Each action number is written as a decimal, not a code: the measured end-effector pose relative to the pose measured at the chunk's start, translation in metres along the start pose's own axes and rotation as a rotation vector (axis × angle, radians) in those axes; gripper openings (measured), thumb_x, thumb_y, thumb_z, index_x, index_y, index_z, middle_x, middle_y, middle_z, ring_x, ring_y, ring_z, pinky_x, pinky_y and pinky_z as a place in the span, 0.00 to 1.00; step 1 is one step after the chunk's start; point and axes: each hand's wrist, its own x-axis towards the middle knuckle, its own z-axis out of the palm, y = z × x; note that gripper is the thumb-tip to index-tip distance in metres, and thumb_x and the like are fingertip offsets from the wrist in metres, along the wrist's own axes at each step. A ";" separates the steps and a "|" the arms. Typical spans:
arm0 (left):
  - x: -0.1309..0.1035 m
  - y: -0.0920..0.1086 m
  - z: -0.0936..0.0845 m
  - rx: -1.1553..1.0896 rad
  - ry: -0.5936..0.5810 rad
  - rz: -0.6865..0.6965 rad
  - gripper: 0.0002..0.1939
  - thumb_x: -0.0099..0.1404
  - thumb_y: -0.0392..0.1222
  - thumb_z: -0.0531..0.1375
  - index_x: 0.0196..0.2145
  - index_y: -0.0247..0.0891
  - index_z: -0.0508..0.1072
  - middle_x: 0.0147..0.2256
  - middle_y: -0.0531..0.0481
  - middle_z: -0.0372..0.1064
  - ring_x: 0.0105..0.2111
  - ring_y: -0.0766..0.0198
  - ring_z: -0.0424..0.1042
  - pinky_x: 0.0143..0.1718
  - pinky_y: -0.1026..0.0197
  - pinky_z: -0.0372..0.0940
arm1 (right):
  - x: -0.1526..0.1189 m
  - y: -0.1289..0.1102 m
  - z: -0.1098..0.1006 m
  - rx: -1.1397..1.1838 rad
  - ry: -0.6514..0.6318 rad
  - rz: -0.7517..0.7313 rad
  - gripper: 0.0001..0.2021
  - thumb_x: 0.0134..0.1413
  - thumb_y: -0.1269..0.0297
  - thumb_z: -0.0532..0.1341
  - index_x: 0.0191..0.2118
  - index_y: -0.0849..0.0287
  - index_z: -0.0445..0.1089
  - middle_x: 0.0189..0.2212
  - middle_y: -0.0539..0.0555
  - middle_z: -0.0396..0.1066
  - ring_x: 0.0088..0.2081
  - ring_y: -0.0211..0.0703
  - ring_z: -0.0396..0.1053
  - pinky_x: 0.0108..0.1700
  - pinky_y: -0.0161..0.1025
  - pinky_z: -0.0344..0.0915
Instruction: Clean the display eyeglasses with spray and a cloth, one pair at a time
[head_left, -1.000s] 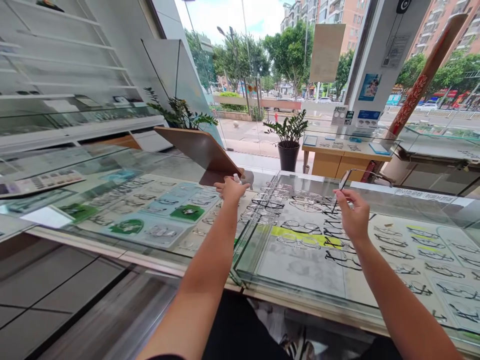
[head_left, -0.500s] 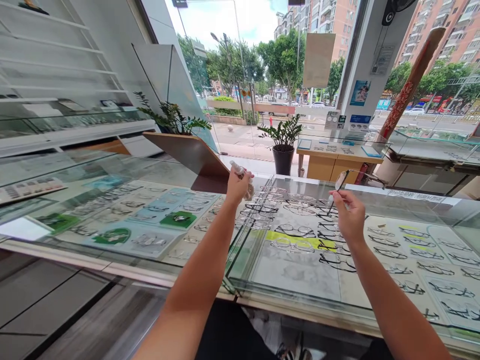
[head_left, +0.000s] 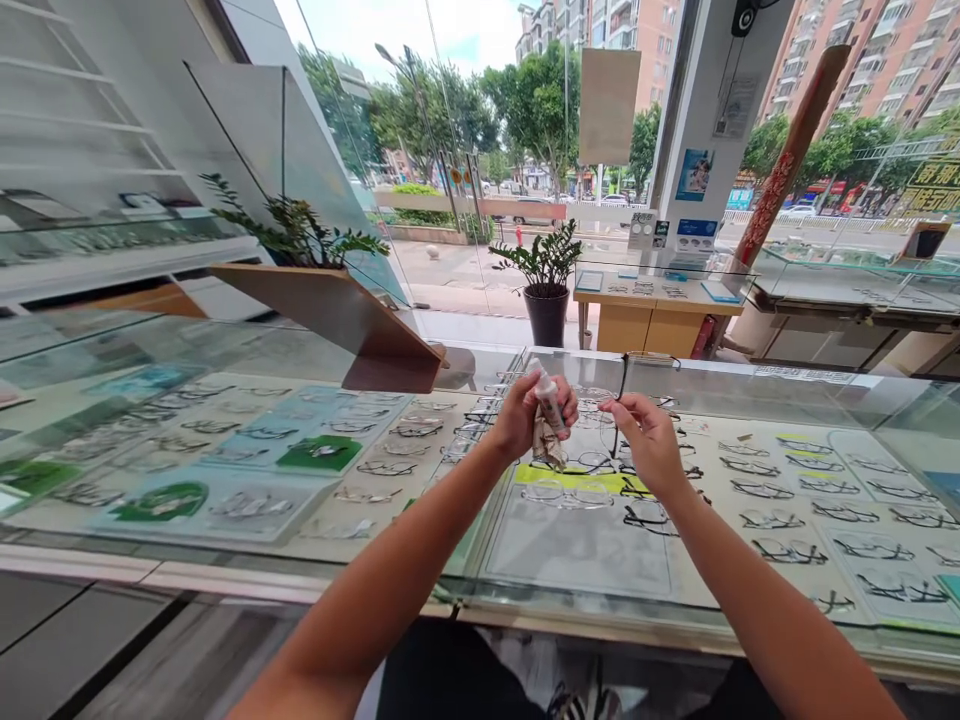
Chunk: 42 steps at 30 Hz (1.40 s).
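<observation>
Bottle (head_left: 550, 402) and cloth (head_left: 549, 442) — left hand (head_left: 517, 418), above glass counter (head_left: 577, 555)

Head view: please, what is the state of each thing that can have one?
Left hand: closed around bottle and cloth
Bottle: tilted; capped or not, unclear
Cloth: crumpled
Right hand: pinching eyeglasses
Eyeglasses: held above the glass counter
Brown board: slanted
Plant pot: upright

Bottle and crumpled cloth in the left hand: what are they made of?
The bottle looks like smooth, whitish plastic, with an even surface and narrow tip. The cloth is probably thin, dull fabric, bunched in creases, but could be paper.
</observation>
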 end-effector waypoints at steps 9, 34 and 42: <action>0.005 -0.007 -0.006 0.508 0.066 0.133 0.36 0.59 0.78 0.47 0.22 0.40 0.66 0.23 0.50 0.61 0.22 0.64 0.62 0.24 0.59 0.62 | -0.009 -0.005 0.007 0.072 -0.128 0.025 0.19 0.63 0.42 0.62 0.34 0.53 0.75 0.38 0.55 0.83 0.42 0.49 0.77 0.50 0.47 0.71; -0.007 -0.007 -0.002 0.932 -0.168 0.225 0.28 0.68 0.67 0.57 0.28 0.38 0.71 0.30 0.49 0.64 0.33 0.60 0.64 0.38 0.58 0.61 | 0.002 -0.003 0.001 0.248 -0.073 0.159 0.18 0.57 0.42 0.66 0.33 0.53 0.76 0.37 0.53 0.82 0.42 0.48 0.75 0.50 0.47 0.72; -0.003 -0.004 -0.012 0.778 -0.022 0.204 0.29 0.63 0.71 0.57 0.28 0.38 0.69 0.30 0.50 0.64 0.32 0.61 0.64 0.37 0.59 0.65 | 0.003 -0.003 -0.002 0.324 -0.053 0.193 0.18 0.54 0.42 0.68 0.33 0.53 0.76 0.38 0.54 0.82 0.40 0.46 0.73 0.47 0.45 0.70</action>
